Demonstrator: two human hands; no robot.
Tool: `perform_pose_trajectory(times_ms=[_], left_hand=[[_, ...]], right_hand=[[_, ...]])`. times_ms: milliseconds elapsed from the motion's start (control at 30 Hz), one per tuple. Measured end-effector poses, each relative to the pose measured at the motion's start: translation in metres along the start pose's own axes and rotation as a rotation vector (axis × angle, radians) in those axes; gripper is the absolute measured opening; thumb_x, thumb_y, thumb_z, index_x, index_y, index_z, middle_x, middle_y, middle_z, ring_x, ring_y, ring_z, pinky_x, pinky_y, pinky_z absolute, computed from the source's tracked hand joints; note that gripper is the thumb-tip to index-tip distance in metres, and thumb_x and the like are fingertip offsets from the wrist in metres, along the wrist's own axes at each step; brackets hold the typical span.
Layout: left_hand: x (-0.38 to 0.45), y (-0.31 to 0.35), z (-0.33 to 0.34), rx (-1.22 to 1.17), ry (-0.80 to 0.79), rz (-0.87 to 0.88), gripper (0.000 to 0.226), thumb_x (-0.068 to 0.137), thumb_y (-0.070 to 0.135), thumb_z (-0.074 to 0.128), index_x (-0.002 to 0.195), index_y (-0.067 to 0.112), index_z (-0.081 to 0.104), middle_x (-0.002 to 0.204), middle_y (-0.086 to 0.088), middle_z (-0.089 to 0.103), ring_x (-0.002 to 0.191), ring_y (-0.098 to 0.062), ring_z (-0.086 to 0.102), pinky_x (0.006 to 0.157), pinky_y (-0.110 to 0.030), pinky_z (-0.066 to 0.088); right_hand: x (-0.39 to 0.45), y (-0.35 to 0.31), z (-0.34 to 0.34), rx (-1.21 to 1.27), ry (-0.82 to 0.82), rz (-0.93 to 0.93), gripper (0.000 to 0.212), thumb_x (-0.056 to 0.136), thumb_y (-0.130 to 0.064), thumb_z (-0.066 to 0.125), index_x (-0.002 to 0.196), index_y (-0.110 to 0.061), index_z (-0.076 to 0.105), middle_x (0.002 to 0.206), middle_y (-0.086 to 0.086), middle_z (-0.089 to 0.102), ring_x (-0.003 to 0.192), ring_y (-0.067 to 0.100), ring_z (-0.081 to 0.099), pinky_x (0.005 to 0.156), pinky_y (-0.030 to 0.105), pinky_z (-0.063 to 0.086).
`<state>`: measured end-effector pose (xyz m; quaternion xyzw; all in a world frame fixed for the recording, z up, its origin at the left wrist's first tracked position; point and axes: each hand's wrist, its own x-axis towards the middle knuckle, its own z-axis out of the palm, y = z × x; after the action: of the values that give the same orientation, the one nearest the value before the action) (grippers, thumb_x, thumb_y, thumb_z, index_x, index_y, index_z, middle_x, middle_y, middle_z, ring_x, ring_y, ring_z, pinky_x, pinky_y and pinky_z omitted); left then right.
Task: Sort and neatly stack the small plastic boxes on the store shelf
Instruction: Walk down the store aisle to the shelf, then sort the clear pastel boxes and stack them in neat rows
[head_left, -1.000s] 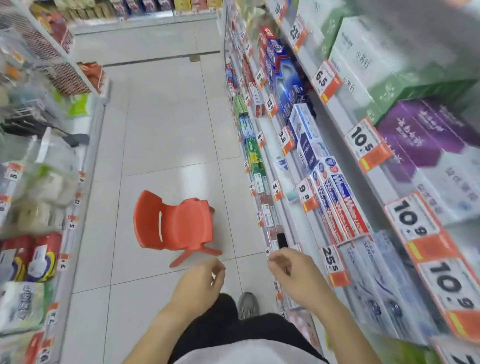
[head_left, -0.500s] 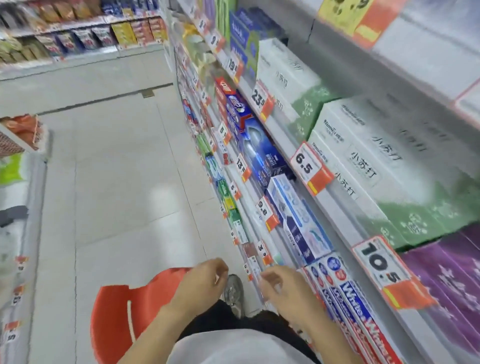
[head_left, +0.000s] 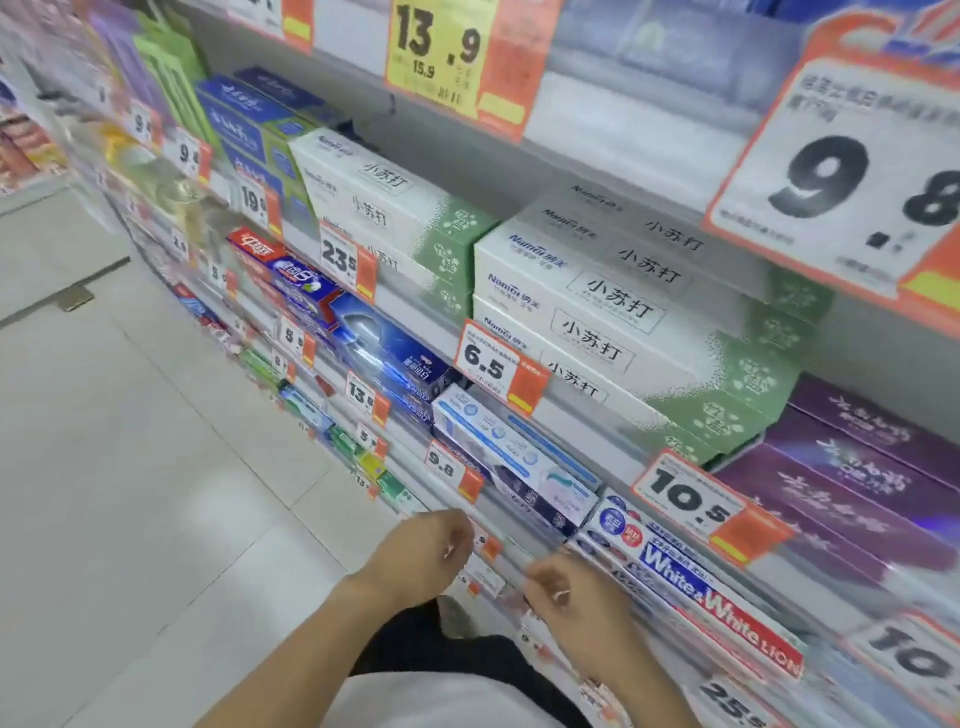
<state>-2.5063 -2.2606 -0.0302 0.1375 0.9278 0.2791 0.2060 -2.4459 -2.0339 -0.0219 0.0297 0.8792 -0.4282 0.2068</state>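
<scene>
The boxes are toothpaste cartons lying flat in stacks on the tiers of a store shelf (head_left: 582, 447) that fills the right side of the view. On one tier, white-and-green boxes (head_left: 613, 312) are piled several high in two stacks, one farther along the aisle and one nearer; to their right lies a stack of purple boxes (head_left: 852, 499). On the tier below, from far to near, lie a red-and-blue box (head_left: 275, 265), dark blue boxes (head_left: 395, 358), pale blue-and-white boxes (head_left: 514, 467) and a white, blue and red box (head_left: 701, 597) printed "White & White". Farther off, blue-and-green boxes (head_left: 254, 130) sit on the upper tier.

Orange-and-white price tags hang along the shelf edges: a 6.5 tag (head_left: 498, 364) under the white-and-green stack, a 10.5 tag (head_left: 696, 499) beside the purple stack, a 9.8 tag (head_left: 449, 470) under the pale blue boxes.

Both hands hover low in the view, just off the shelf edge and holding nothing. The left hand (head_left: 421, 556) has its fingers loosely curled, its grip half spread, near a small tag. The right hand (head_left: 571, 597) is curled too, thumb close to the fingers, just beside the near end of the white, blue and red box; whether it touches the box is unclear through the blur.

Pale floor tiles (head_left: 130, 467) stretch away on the left.
</scene>
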Motion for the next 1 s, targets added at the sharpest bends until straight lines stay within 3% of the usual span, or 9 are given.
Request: perform_pose_trajectory(times_ms=[100,367,533,700,767,867,933,1000], left_hand=[[0.005,0.003,0.012,-0.018,-0.048,0.057,0.019,0.094,0.036,0.047,0.098,0.027,0.063,0.093,0.009,0.068,0.079,-0.009,0.062,0.071,-0.026,0.051],[0.043,-0.045,0.062,0.074,-0.241,0.288,0.015,0.091,0.029,0.049,0.094,0.024,0.063,0.089,0.013,0.068,0.082,-0.01,0.063,0.078,-0.031,0.051],[0.076,-0.104,0.091,0.079,-0.265,0.353,0.013,0.092,0.027,0.051,0.086,0.025,0.062,0.084,0.012,0.067,0.078,-0.007,0.062,0.075,-0.03,0.052],[0.123,-0.167,0.149,-0.008,-0.194,0.383,0.011,0.086,0.026,0.051,0.085,0.03,0.062,0.083,0.016,0.063,0.08,-0.004,0.061,0.074,-0.034,0.053],[0.146,-0.19,0.175,-0.087,-0.104,0.443,0.011,0.085,0.021,0.054,0.085,0.029,0.062,0.083,0.016,0.062,0.083,-0.004,0.06,0.077,-0.033,0.052],[0.174,-0.21,0.203,-0.218,0.043,0.593,0.01,0.089,0.021,0.055,0.091,0.026,0.064,0.089,0.018,0.06,0.092,-0.005,0.058,0.086,-0.028,0.047],[0.192,-0.221,0.214,-0.231,0.146,0.699,0.012,0.089,0.022,0.055,0.097,0.024,0.065,0.094,0.021,0.057,0.098,-0.004,0.055,0.091,-0.019,0.04],[0.207,-0.228,0.219,-0.212,0.236,0.783,0.016,0.088,0.02,0.056,0.101,0.021,0.066,0.099,0.018,0.056,0.103,-0.006,0.053,0.094,-0.02,0.037]], right_hand=[[-0.009,0.011,0.013,0.066,0.084,0.028,0.009,0.09,-0.027,0.067,0.097,-0.033,0.069,0.091,-0.019,0.071,0.087,-0.004,0.066,0.082,0.02,0.054],[-0.009,0.041,0.079,0.306,0.57,0.199,0.011,0.092,-0.012,0.065,0.093,-0.022,0.07,0.087,-0.012,0.072,0.082,-0.005,0.065,0.069,0.007,0.046],[0.033,0.079,0.148,0.326,0.612,0.265,0.009,0.092,-0.019,0.065,0.095,-0.025,0.07,0.088,-0.014,0.072,0.085,0.001,0.067,0.079,0.019,0.053],[0.1,0.13,0.2,0.193,0.705,0.204,0.02,0.089,-0.015,0.064,0.086,-0.035,0.063,0.084,-0.014,0.069,0.078,0.001,0.065,0.072,0.02,0.053],[0.129,0.156,0.215,0.162,0.771,0.152,0.019,0.087,-0.011,0.064,0.087,-0.03,0.063,0.089,-0.014,0.066,0.081,0.002,0.064,0.071,0.018,0.051],[0.172,0.19,0.232,0.057,0.904,0.023,0.014,0.086,-0.016,0.066,0.099,-0.023,0.064,0.1,-0.011,0.059,0.089,0.001,0.061,0.078,0.02,0.052],[0.195,0.206,0.238,-0.028,1.005,-0.064,0.027,0.084,-0.015,0.07,0.11,-0.021,0.063,0.108,-0.007,0.055,0.097,0.001,0.058,0.084,0.017,0.049],[0.212,0.214,0.24,-0.089,1.092,-0.13,0.037,0.082,-0.014,0.073,0.116,-0.017,0.062,0.114,-0.001,0.051,0.103,0.009,0.055,0.087,0.013,0.045]])
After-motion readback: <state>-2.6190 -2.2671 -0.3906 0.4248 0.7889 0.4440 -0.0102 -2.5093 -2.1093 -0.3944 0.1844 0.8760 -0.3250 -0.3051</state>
